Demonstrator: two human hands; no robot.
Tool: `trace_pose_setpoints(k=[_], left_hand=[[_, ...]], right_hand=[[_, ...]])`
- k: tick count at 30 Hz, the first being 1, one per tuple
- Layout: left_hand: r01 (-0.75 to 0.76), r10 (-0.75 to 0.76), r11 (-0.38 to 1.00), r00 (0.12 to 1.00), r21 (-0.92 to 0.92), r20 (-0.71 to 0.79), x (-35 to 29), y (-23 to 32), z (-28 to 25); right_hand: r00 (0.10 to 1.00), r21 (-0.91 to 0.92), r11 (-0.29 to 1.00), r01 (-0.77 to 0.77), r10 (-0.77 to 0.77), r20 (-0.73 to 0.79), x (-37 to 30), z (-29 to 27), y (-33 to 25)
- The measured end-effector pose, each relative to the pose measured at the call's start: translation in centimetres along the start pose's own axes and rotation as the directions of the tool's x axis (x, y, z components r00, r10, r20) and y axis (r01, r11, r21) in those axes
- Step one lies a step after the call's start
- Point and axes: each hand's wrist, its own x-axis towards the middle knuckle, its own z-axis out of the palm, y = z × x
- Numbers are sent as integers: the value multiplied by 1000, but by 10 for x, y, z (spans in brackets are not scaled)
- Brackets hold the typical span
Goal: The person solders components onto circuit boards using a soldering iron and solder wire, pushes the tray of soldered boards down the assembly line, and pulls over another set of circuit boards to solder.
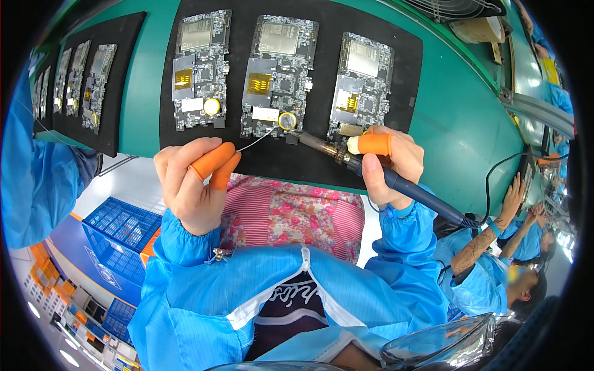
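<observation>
My right hand [388, 162], a finger cot on one finger, grips a soldering iron [411, 190] by its dark blue handle. The iron's tip reaches the lower edge of the middle circuit board [279, 74], beside a round yellow-rimmed coin cell [287, 120]. In my left hand [197, 179], orange cots on two fingers, a thin strand of solder wire [255, 141] is pinched, its end near the same coin cell. A second circuit board [202, 68] lies to the left, a third [361, 80] to the right, partly behind my right hand.
The boards rest on a black mat [396, 49] over a green bench [451, 93]. Another mat [131, 55] with more boards lies at left, near a person's blue sleeve [37, 191]. The iron's cable [492, 176] runs right. Blue crates [120, 229] stand below left; people work at right.
</observation>
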Motion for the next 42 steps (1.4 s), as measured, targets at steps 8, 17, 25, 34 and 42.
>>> trace_pose_setpoints(k=[8,17,25,34,42], left_hand=[[8,-9,999,999,-53,-31,-7,-2,2],[2,29,946,995,-323,92,3,26,21],[-201,273,911,948,-361,162,6,42,46],[-208,278,926,940,-313,197,3,45,57],[-218,282,931,938,-291,201,4,49,59]], right_hand=[[998,5,998,-62,62,-12,-6,-6,-1],[871,186,960,-210,270,-411,-47,-50,18],[898,171,976,-137,195,-395,-66,-67,13],[946,15,992,-124,123,-299,-59,-67,15],[965,-14,997,-70,64,-254,-59,-66,19]])
